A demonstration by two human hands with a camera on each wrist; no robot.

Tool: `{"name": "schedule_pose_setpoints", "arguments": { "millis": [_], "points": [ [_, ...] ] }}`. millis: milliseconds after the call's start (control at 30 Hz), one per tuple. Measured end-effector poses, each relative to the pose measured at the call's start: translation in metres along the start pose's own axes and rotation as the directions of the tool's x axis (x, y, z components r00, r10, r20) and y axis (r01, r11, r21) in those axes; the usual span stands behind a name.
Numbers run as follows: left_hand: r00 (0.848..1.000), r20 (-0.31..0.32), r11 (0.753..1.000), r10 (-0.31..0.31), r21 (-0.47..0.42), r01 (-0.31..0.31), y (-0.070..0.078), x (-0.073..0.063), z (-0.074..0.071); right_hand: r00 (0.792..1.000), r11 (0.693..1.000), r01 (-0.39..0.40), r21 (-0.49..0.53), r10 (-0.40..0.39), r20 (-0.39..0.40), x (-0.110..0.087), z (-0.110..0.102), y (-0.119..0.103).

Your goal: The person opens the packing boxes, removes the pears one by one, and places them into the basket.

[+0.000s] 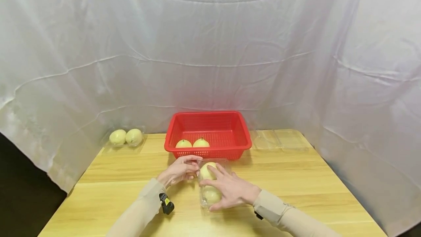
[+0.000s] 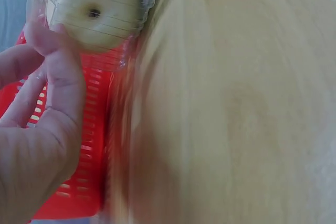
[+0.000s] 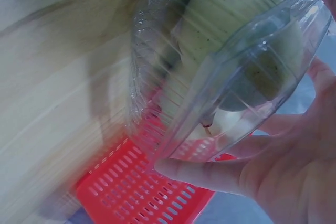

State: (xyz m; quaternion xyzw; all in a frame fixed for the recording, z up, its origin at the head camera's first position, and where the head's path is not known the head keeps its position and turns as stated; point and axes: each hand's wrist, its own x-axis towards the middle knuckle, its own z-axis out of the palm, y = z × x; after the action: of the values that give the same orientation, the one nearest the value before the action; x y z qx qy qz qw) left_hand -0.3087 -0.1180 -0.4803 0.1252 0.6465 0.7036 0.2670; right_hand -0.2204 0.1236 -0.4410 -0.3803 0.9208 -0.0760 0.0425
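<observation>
A clear plastic container (image 1: 223, 162) holding two pale yellow pears (image 1: 212, 194) lies on the table in front of me. My left hand (image 1: 179, 171) is at its far left corner, with thumb and bent fingers pinching the edge; the left wrist view shows a pear (image 2: 100, 11) just behind the ridged wall. Across the top of the container spreads my right hand (image 1: 231, 190), fingers apart and mostly straight. In the right wrist view its lowest digit touches the container's rim (image 3: 210, 77), and a pear's stem shows through the plastic.
A red basket (image 1: 208, 115) with two pears (image 1: 201, 143) stands just beyond the container. At the back left sits another clear container with two pears (image 1: 134, 136). Clear plastic containers (image 1: 291, 139) lie at the back right. Grey cloth (image 1: 210, 54) hangs behind the wooden table (image 1: 296, 189).
</observation>
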Motion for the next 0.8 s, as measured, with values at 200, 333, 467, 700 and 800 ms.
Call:
{"name": "schedule_pose_setpoints", "arguments": {
  "millis": [200,333,467,700,800],
  "points": [
    [0.999,-0.042,1.000,-0.011,0.010,0.012,-0.002,0.004,0.000,1.000,1.000,0.008,0.004,-0.008,-0.004,0.001,0.000,0.001],
    [0.997,-0.077,0.999,-0.010,0.034,0.013,0.001,0.009,0.001,0.999,0.999,0.028,-0.016,-0.028,-0.015,0.003,-0.001,0.003],
    [0.991,-0.130,0.999,-0.003,0.050,0.009,0.004,0.013,0.003,0.999,0.999,0.033,-0.040,-0.034,-0.023,0.005,-0.003,0.003],
    [0.978,-0.209,1.000,0.003,0.024,0.002,0.002,0.015,0.012,1.000,1.000,0.008,-0.023,-0.009,-0.014,0.003,-0.001,0.002],
    [0.969,-0.247,1.000,0.013,0.013,-0.010,0.000,0.015,0.017,1.000,1.000,0.009,-0.017,-0.010,-0.024,0.003,0.000,0.001]
  ]
}}
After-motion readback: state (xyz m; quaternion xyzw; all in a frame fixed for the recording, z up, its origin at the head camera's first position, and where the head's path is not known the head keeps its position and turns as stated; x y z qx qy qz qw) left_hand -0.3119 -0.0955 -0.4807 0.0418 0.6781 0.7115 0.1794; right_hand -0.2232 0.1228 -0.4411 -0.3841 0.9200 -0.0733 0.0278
